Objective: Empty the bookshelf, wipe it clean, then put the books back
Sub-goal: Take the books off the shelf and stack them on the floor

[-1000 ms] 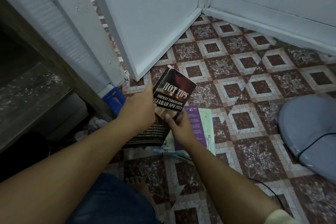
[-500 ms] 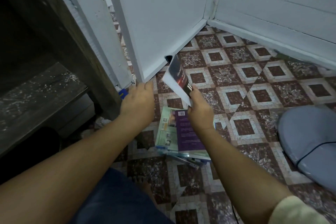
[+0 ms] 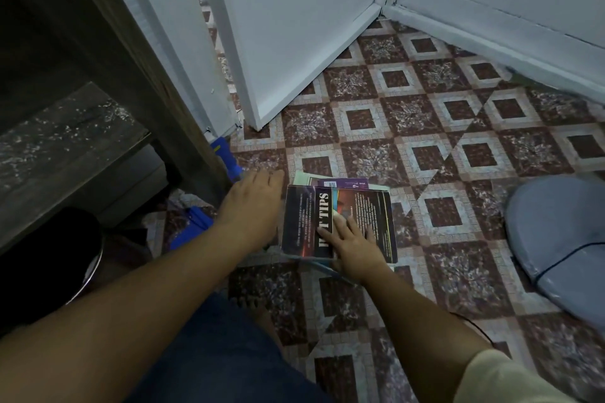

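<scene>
book: HOT TIPS paperback [image 3: 366, 206] lies flat, cover up, on top of the floor stack [image 3: 343, 181], centre of frame; purple and pale green covers stick out under its far edge
change, book: half a second ago it stood on edge in the air above the stack, now it is down and covers most of the purple book
right hand: right hand [image 3: 355, 244] lies palm-down on the cover's near half, fingers straight and spread, no curl round the book; earlier it pinched the lower edge
left hand: left hand [image 3: 250, 206] is just beside the book's left edge, fingers out and relaxed, holds nothing; cannot tell if it touches the floor
change, left hand: it was higher, near the door's bottom corner, now lower and next to the book
bookshelf: dark wooden bookshelf [image 3: 65, 147] at left of frame, dusty board bare
floor: patterned tile floor [image 3: 435, 154]
other: white door [image 3: 294, 26] upper centre; grey cushion [image 3: 563, 239] at right edge; blue object [image 3: 226, 154] at the shelf's foot
</scene>
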A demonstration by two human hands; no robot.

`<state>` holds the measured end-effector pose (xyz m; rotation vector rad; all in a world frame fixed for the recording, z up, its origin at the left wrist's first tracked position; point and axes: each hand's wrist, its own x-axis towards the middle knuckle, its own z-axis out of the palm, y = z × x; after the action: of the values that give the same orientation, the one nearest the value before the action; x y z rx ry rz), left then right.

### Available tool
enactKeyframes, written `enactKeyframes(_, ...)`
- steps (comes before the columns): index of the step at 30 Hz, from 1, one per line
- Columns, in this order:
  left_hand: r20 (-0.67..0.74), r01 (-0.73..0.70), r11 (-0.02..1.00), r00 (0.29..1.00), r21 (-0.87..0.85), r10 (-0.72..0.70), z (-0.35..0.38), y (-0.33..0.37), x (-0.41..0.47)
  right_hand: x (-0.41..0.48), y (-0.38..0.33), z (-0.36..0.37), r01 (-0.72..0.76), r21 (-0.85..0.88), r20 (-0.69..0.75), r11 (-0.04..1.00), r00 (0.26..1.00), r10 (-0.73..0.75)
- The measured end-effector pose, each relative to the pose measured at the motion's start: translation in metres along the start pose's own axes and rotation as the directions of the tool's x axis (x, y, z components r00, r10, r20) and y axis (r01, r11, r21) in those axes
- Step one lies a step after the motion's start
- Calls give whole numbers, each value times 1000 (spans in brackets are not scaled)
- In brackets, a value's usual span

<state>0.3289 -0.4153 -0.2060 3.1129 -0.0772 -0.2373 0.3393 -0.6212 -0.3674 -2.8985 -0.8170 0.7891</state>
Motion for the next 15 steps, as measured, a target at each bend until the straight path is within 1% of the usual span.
enactKeyframes(3,38,-31,1000,999,7,30,10,-1,1,2,5,4,5,-14,104,1000,995,-3)
enactKeyframes(6,70,-43,999,997,6,43,14,0,1,2,7,-3,12,-7,103,1000,995,-12)
enactKeyframes(8,80,-49,999,996,8,48,15,-1,-1,1,3,-8,1,11,53,1000,999,-2)
enactKeyframes(10,94,-51,999,994,10,50,12,-1,-3,2,-4,-17,-9,3,-29,1000,1000,9)
enactKeyframes(15,219,4,1000,976,-15,0,-9,-10,-15,4,-33,-68,25,10,-228,1000,973,-23)
